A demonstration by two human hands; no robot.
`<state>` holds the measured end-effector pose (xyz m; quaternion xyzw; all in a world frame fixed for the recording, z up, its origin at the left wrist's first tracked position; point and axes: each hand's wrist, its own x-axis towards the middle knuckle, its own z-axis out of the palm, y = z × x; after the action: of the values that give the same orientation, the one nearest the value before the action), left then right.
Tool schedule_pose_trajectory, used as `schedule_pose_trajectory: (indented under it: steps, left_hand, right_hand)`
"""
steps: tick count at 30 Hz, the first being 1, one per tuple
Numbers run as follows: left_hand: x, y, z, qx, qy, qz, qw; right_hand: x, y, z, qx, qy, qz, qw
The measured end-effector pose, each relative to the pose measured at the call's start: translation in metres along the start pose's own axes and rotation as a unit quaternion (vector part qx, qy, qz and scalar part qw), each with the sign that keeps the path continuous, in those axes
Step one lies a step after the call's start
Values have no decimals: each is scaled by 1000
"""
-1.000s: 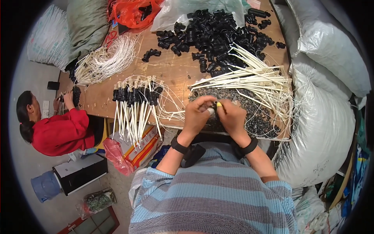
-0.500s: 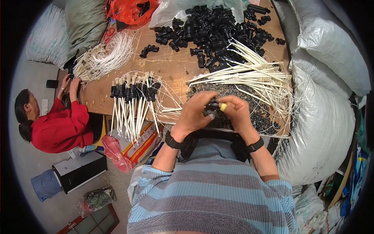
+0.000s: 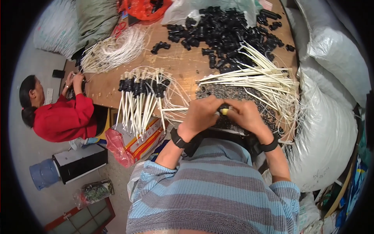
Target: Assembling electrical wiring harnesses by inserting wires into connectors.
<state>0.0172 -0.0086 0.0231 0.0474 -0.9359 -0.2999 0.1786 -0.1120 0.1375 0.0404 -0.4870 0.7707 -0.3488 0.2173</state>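
Close together at the table's near edge, both my hands are closed around a small black plastic fitting, mostly hidden by the fingers. My left hand grips it from the left; my right hand pinches it from the right, with a yellow band on one digit. Below and behind the hands spreads a bed of tiny dark pieces. A bundle of cream-coloured sticks with thin wires lies just beyond the right hand. Left of my left hand, white sticks with black fittings overhang the edge.
A large heap of black fittings covers the far table. White wire coils and a red plastic bag lie at the far left. A co-worker in red works at the left end. Stuffed white sacks crowd the right.
My hands have drawn closer together, the fingers now wrapped tighter around the black fitting. The whole view has shifted slightly, so the table appears further right.
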Motion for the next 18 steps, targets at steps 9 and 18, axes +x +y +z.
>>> schedule_pose_trajectory:
  steps: [9, 18]
  left_hand:
    - [-12, 1, 3, 9, -40, 63, 997]
    - [-24, -3, 5, 6, -30, 72, 997]
  right_hand:
    - [15, 29, -2, 283, -266, 122, 913]
    - [2, 20, 18, 329, -213, 143, 909]
